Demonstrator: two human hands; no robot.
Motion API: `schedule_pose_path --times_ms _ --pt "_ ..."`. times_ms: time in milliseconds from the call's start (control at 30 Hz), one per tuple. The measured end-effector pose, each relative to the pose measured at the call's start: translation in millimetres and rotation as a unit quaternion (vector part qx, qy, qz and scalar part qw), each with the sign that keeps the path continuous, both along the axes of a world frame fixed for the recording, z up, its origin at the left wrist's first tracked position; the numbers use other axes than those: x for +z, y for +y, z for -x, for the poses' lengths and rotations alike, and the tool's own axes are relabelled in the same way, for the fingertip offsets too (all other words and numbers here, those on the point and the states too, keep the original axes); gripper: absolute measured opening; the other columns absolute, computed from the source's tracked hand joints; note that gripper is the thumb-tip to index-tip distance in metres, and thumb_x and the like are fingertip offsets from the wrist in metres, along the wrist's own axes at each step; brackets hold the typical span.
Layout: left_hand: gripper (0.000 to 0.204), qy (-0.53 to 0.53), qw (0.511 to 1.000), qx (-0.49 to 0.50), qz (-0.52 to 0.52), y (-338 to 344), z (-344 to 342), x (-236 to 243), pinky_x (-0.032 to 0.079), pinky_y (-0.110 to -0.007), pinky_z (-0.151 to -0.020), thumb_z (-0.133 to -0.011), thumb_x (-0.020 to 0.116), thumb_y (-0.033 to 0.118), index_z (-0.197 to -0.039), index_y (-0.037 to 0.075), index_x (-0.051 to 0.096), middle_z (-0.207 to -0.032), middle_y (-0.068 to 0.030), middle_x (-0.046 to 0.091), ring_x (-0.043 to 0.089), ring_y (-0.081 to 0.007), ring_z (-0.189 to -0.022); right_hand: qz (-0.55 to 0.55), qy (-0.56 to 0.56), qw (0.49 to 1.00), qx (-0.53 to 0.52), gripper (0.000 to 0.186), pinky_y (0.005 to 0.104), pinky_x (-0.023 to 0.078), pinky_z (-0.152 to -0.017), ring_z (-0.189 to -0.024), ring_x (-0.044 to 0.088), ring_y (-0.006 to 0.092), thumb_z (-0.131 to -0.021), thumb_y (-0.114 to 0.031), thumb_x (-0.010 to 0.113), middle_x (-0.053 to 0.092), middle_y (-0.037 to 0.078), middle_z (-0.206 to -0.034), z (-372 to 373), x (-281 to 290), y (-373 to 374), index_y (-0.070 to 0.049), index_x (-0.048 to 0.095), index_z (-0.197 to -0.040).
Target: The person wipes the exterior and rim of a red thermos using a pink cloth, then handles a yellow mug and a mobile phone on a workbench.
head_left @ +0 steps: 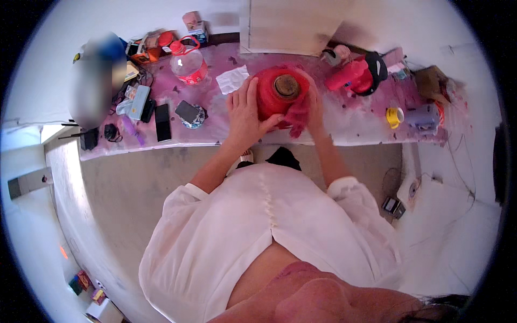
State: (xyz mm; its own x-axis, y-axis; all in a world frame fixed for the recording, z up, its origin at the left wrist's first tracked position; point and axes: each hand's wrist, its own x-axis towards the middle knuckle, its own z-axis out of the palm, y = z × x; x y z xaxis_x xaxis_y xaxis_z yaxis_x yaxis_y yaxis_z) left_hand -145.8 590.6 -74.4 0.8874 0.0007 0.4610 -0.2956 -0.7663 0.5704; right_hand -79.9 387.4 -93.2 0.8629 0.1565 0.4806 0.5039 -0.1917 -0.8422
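Note:
Both of my hands are around a red flask (268, 94) topped with a round brown cork (286, 85), which stands on the pink table covering near the front edge. My left hand (245, 110) grips its left side, thumb toward the front. On the other side my right hand (315, 110) holds a crumpled red cloth (296, 118) against the flask, its fingertips partly hidden. A white crumpled paper (232, 81) lies just left and behind the flask.
A large clear bottle (187, 70), black phone (162, 121), round patterned object (196, 121) and several cables lie left. Right are a pink-and-black item (344, 78), yellow mug (395, 116), purple object (423, 119) and cardboard box (428, 86). The table's front edge (355, 142) spans below my hands.

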Motion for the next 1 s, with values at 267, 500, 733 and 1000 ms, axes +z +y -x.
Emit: schedule_pose_path --times_ms 267,500,733,1000 --pt "0.11 0.03 0.999 0.025 -0.01 -2.8 -1.9 1.1 0.029 -0.054 -0.111 -0.073 0.076 0.066 -0.152 0.002 0.033 -0.151 -0.0204 0.043 0.044 -0.0396 -0.133 -0.146 0.2 0.965 0.084 0.051 0.0415 0.034 -0.116 -0.134 0.049 0.0274 -0.106 -0.036 0.044 0.051 0.014 -0.146 -51.6 -18.4 -17.2 -0.003 0.049 -0.145" --pt "0.11 0.034 0.999 0.027 0.005 -0.3 6.1 2.4 0.026 -0.053 -0.115 -0.075 0.075 0.066 -0.152 0.0 0.033 -0.152 -0.0227 0.04 0.04 -0.0391 -0.138 -0.286 0.25 0.923 -0.055 0.052 0.0399 0.04 -0.111 -0.128 0.054 0.0235 -0.105 -0.038 0.048 0.054 0.01 -0.143 32.1 -41.6 1.6 -0.004 0.049 -0.144" --pt "0.062 -0.002 0.979 -0.024 0.201 52.6 25.5 -7.6 0.038 -0.045 -0.113 -0.089 0.073 0.022 -0.145 0.005 0.049 -0.148 -0.0153 0.05 0.05 -0.0316 -0.133 -0.162 0.211 0.964 0.003 0.051 0.0417 0.045 -0.107 -0.124 0.058 0.0264 -0.105 -0.038 0.049 0.058 0.012 -0.137 -36.2 -17.0 -10.4 -0.002 0.053 -0.14" --pt "0.077 0.135 0.894 0.424 0.051 280.6 101.1 -197.6 0.041 -0.05 -0.107 -0.079 0.081 0.028 -0.143 0.002 0.046 -0.139 -0.0219 0.053 0.051 -0.0392 -0.127 -0.188 0.292 0.937 0.026 0.05 0.0444 0.05 -0.104 -0.119 0.061 0.0299 -0.105 -0.038 0.048 0.062 0.014 -0.131 -59.6 -27.8 -19.9 0.0 0.055 -0.137"
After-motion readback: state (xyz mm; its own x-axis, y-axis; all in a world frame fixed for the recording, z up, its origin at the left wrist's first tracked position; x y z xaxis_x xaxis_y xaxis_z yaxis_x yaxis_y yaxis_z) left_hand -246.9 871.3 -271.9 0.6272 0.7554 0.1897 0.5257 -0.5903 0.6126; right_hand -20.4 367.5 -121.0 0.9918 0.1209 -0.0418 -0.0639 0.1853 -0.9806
